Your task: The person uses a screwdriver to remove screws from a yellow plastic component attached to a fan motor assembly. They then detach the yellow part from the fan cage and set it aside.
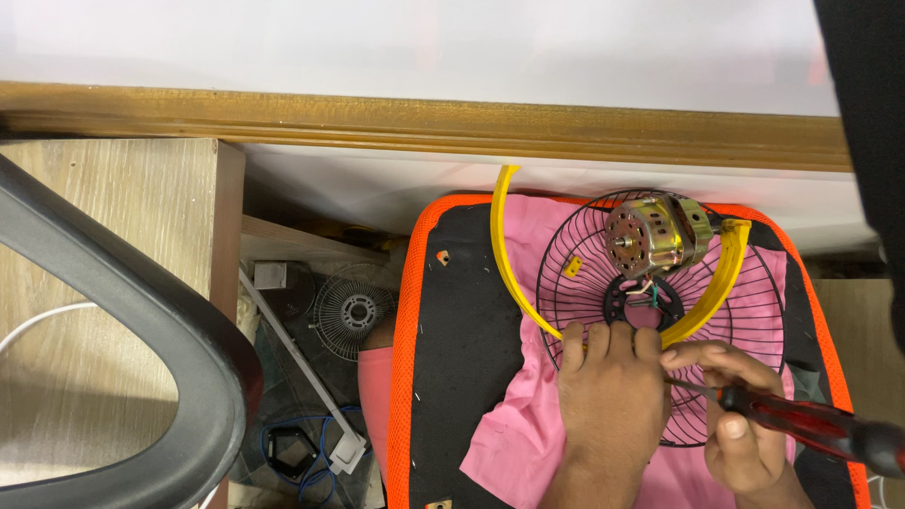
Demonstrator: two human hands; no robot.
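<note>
A black wire fan guard [745, 302] with a yellow rim [507, 273] lies on a pink cloth [504, 443] spread over a black board with an orange edge [403, 358]. A brass-coloured fan motor [655, 236] rests on the guard's far side, with thin wires trailing to the black hub ring [617, 297]. My left hand [611, 396] presses flat on the guard's near part, fingers reaching the hub ring. My right hand [740, 415] grips a screwdriver with a red and black handle [820, 429]; its tip is hidden between my hands.
A wooden ledge [424, 123] runs along the white wall. Left stands a wooden cabinet [113, 207] with a dark curved chair arm [141, 320] over it. In the gap below lie a small round grille [356, 311], a white strip [302, 368] and blue cables [283, 443].
</note>
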